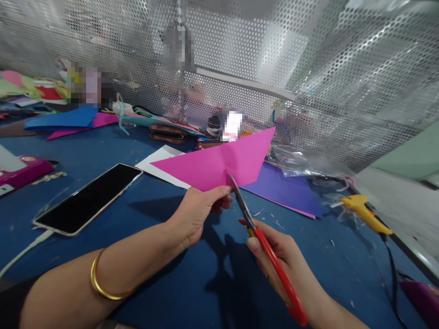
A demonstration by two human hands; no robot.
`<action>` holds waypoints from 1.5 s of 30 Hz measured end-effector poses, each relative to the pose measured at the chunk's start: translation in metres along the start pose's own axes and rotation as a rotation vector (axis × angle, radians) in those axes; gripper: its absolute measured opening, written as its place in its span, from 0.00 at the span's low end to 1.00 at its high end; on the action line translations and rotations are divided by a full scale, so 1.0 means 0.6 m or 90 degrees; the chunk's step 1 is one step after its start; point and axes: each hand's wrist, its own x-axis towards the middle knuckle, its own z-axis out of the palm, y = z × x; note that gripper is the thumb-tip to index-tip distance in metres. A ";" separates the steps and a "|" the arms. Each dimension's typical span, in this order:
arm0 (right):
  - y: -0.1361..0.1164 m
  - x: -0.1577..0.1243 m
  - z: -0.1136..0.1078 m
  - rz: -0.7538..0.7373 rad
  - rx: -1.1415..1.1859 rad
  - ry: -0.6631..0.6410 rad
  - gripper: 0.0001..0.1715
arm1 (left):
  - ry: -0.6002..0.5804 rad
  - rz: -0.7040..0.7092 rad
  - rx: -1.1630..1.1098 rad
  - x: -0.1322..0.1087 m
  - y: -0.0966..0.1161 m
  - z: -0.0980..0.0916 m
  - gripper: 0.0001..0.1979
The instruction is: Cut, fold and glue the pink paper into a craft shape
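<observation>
My left hand (202, 210) pinches the lower edge of a pink sheet of paper (209, 167), thumb on top and fingers beneath. The sheet is held up above the blue table and tilts upward to the right. In my right hand (281, 256) is a pair of scissors (277, 269) with red handles. Their metal blades reach up to the sheet's lower middle, just right of my left thumb, where a short slit shows. How far apart the blades are is hard to see. A gold bangle (98, 278) circles my left forearm.
A phone (91, 198) with a white cable lies at left on the blue table (154, 283). White paper (164, 157) and purple sheets (284, 187) lie behind the pink one. At right is a yellow glue gun (366, 212). A perforated metal screen (222, 55) stands behind.
</observation>
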 end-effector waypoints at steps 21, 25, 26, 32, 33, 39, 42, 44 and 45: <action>-0.001 0.000 0.002 -0.007 -0.040 0.031 0.32 | -0.018 -0.027 -0.059 0.001 0.006 -0.001 0.11; -0.002 0.000 0.001 0.005 -0.041 0.028 0.32 | 0.024 0.003 -0.172 0.005 0.013 -0.001 0.12; -0.002 0.000 0.001 0.008 -0.036 0.027 0.33 | 0.047 0.011 -0.187 0.006 0.014 -0.001 0.12; -0.003 -0.001 0.004 0.002 -0.026 0.029 0.32 | 0.121 0.018 -0.192 0.008 0.016 0.001 0.15; -0.003 -0.001 0.004 0.002 -0.028 0.029 0.32 | 0.119 0.018 -0.186 0.008 0.016 0.000 0.16; 0.003 0.000 0.002 0.007 -0.035 0.022 0.35 | 0.114 0.023 -0.160 0.012 0.012 -0.004 0.18; 0.002 0.001 0.001 0.002 -0.034 -0.007 0.32 | 0.123 0.014 -0.162 0.011 0.010 -0.003 0.16; -0.001 0.000 0.001 0.001 -0.032 -0.024 0.29 | 0.128 0.016 -0.173 0.010 0.008 -0.002 0.15; -0.003 0.000 0.000 0.000 -0.029 -0.029 0.27 | 0.129 0.019 -0.179 0.010 0.006 -0.001 0.14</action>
